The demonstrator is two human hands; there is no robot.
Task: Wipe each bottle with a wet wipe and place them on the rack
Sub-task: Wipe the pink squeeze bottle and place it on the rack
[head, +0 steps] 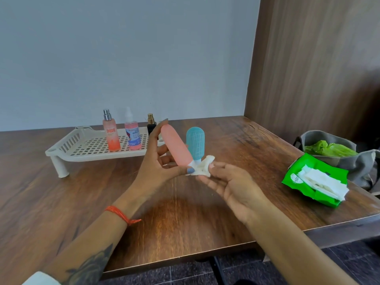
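My left hand (158,161) grips a pink squeeze bottle (175,147) above the table, tilted with its white cap end down. My right hand (230,186) pinches a crumpled white wet wipe (203,166) against that cap end. Just behind stands a blue squeeze bottle (195,143), cap down on the table. On the white slotted rack (67,150) at the back left stand an orange spray bottle (111,133), a pink spray bottle (132,133) and a small black perfume bottle (151,123), partly hidden by my left fingers.
A green pack of wet wipes (312,179) lies open at the right edge of the wooden table (185,219), wipes spilling out. A grey bag (337,155) with green plastic inside sits behind it. A wood panel wall rises on the right.
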